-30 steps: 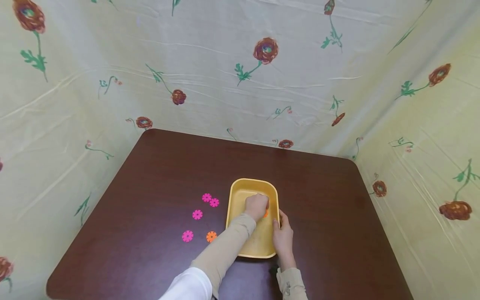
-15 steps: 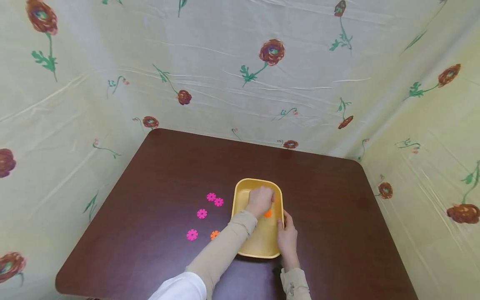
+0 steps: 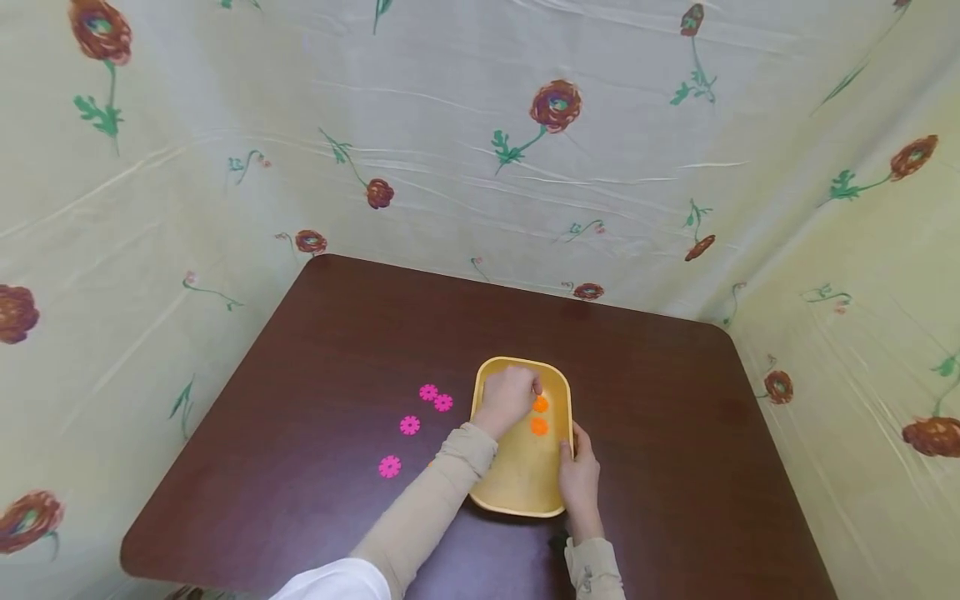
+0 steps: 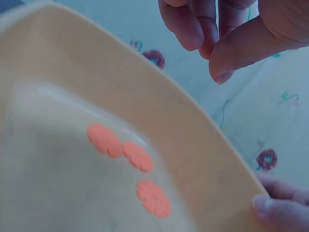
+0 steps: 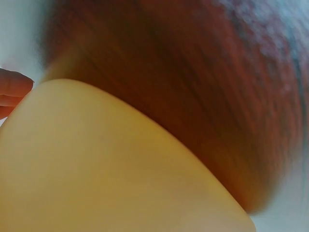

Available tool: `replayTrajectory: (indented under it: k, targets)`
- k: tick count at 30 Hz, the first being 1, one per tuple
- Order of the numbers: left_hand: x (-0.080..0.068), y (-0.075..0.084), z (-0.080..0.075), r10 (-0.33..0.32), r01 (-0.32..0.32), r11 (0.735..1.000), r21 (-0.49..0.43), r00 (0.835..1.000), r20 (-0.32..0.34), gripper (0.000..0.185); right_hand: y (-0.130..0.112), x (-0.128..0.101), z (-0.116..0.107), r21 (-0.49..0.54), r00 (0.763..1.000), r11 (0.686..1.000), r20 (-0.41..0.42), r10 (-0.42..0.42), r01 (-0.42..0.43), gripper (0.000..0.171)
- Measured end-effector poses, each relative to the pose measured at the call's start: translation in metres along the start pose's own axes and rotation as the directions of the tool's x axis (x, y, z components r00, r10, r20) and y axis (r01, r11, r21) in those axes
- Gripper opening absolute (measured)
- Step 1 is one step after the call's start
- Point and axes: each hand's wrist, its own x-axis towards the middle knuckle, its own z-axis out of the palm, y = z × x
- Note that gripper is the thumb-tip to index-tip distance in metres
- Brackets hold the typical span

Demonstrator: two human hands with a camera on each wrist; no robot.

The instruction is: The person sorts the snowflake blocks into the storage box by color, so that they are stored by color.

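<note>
A yellow tray [image 3: 522, 362] sits on a dark brown table [image 3: 337, 333]. My left hand [image 3: 534, 388] hovers over the tray's far end with its fingers loosely bent and nothing between them; the left wrist view shows the fingertips [image 4: 193, 36] slightly apart from the thumb above the tray rim [image 4: 193, 111]. Three orange flower discs [image 4: 137, 157] lie on the tray floor; in the head view two orange discs [image 3: 539, 415] show. My right hand [image 3: 577, 467] grips the tray's right rim, thumb over the edge. The right wrist view shows only the blurred tray wall [image 5: 96, 169].
Several pink flower discs [image 3: 409, 425] lie on the table left of the tray, with one [image 3: 389, 467] nearest me. My left forearm [image 3: 442, 492] crosses the table beside them. Floral cloth [image 3: 525, 167] walls in the table on the left, back and right.
My left hand moved slightly further into the tray and let go of an orange disc, which now lies beside the other one. The right hand stayed on the rim.
</note>
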Motion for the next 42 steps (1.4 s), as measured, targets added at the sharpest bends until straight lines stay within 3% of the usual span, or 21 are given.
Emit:
replayTrajectory:
  k: [5, 11, 19, 29, 35, 42]
  targets:
    - [-0.009, -0.006, -0.011, -0.009, 0.007, 1.0, -0.018, 0.997, -0.075, 0.01, 0.004, -0.001, -0.003, 0.007, 1.0, 1.0, 0.018, 0.006, -0.006, 0.041]
    - [-0.022, -0.016, -0.016, -0.042, 0.039, 0.999, -0.031, 0.995, -0.091, 0.011, 0.008, -0.003, -0.005, 0.03, 0.999, 0.999, 0.036, 0.024, -0.025, 0.041]
    - [-0.049, -0.039, -0.018, -0.107, 0.103, 0.994, -0.04, 0.987, -0.116, 0.013, 0.014, -0.005, -0.007, 0.046, 0.999, 0.999, 0.053, 0.008, -0.01, 0.04]
    - [-0.08, -0.055, -0.012, -0.175, 0.171, 0.984, -0.043, 0.976, -0.131, 0.016, 0.02, -0.006, -0.011, 0.057, 0.997, 0.998, 0.068, 0.022, -0.026, 0.04]
    - [-0.101, -0.062, -0.005, -0.177, 0.175, 0.984, -0.028, 0.973, -0.145, 0.02, 0.022, -0.01, -0.012, 0.034, 0.998, 0.999, 0.058, -0.034, 0.032, 0.04]
    - [-0.13, -0.067, 0.003, -0.196, 0.197, 0.98, -0.002, 0.974, -0.11, 0.024, 0.024, -0.01, -0.017, 0.026, 0.997, 0.999, 0.067, -0.042, 0.04, 0.041]
